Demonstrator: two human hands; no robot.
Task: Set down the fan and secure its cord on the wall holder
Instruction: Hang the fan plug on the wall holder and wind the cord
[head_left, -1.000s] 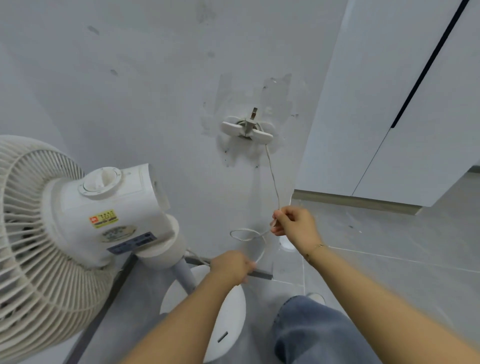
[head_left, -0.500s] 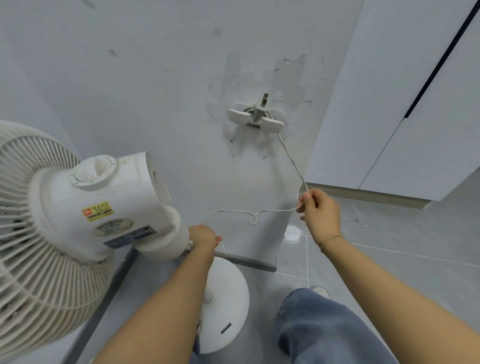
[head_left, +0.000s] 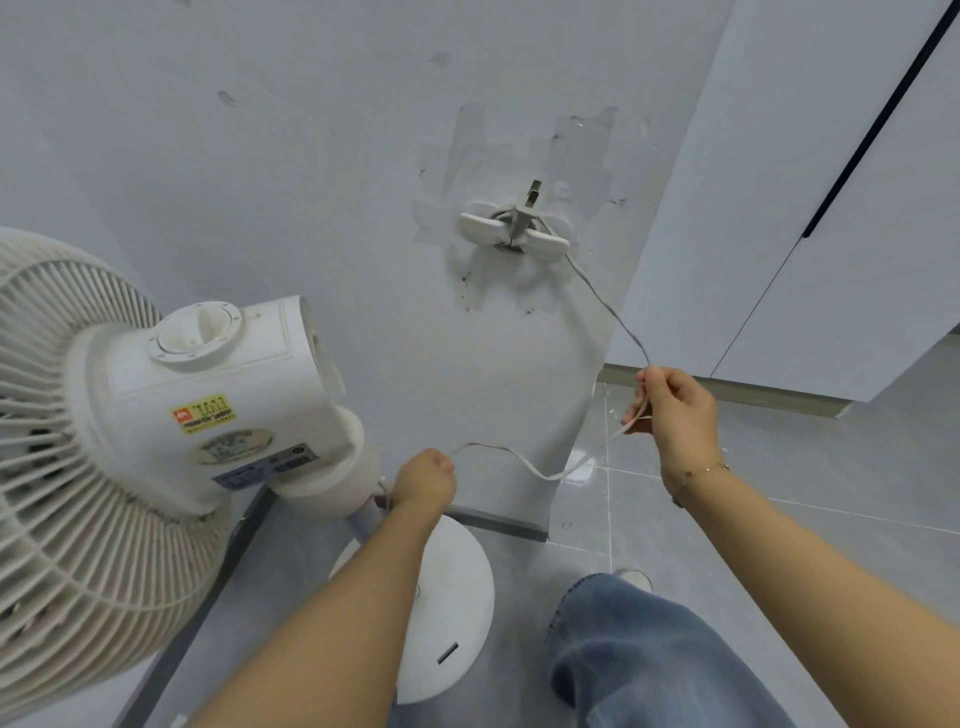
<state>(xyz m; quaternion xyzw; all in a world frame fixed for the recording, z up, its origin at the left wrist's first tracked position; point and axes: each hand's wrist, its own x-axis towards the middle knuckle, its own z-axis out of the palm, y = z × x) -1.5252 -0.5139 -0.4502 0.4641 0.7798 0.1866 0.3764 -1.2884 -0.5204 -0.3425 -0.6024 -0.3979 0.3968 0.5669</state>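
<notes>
A white pedestal fan (head_left: 197, 395) stands on the floor at the left, its round base (head_left: 457, 603) below my arms. On the wall ahead is a white cord holder (head_left: 511, 234) with the plug clipped at its middle. The thin white cord (head_left: 608, 306) runs from the holder's right end down to my right hand (head_left: 675, 415), which pinches it. From there the cord sags in a loop across to my left hand (head_left: 423, 480), which is closed on it beside the fan's neck.
A white cabinet (head_left: 831, 208) with a dark vertical gap stands at the right, above a grey tiled floor (head_left: 779, 488). The wall corner ends just behind the cord loop. My jeans-clad leg (head_left: 649, 649) is at the bottom right, beside the fan's base.
My right hand has risen and moved right, pulling the cord out from the holder. My left hand has moved up from the fan base to the fan's neck, stretching the cord between both hands.
</notes>
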